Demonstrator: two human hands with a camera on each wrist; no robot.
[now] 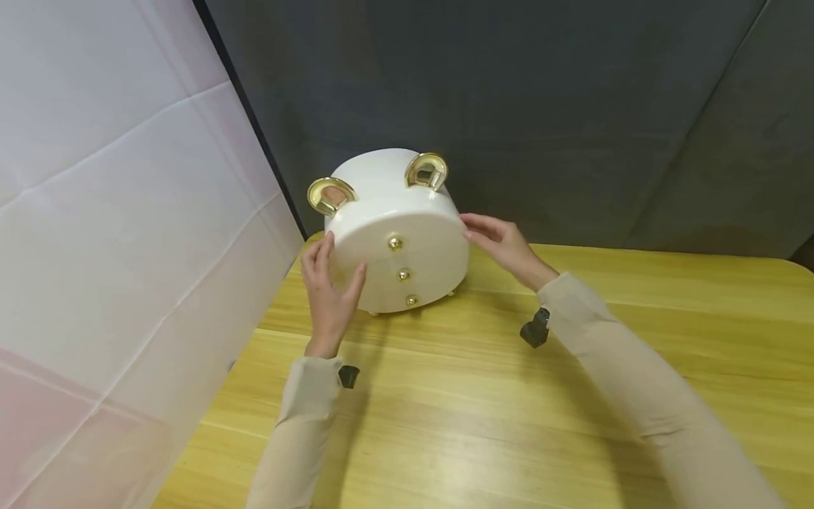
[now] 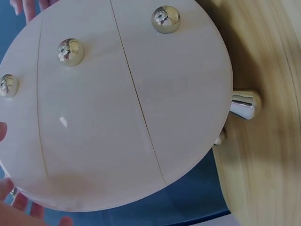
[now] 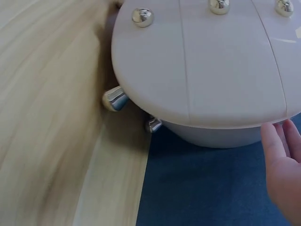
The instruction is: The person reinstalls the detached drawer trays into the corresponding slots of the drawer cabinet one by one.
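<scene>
A white round box (image 1: 388,191) with two gold ring handles (image 1: 329,194) stands tipped on its side on the wooden table (image 1: 540,438), near the far left corner. Its flat face (image 1: 426,261) points at me and carries three gold knobs (image 1: 403,274) in a line. My left hand (image 1: 331,286) presses fingers and thumb against the face's left edge. Straight fingers of my right hand (image 1: 499,240) touch the right rim. Close up, the face (image 2: 117,117) fills the left wrist view, with a gold foot (image 2: 244,104) by the table. In the right wrist view my right hand (image 3: 282,165) lies beside the rim (image 3: 211,120).
A white curtain (image 1: 114,212) hangs close on the left and a dark grey backdrop (image 1: 572,106) closes the back. The table edge runs just behind the box, with blue fabric (image 3: 202,188) below it. Small black cameras (image 1: 536,329) sit on both wrists.
</scene>
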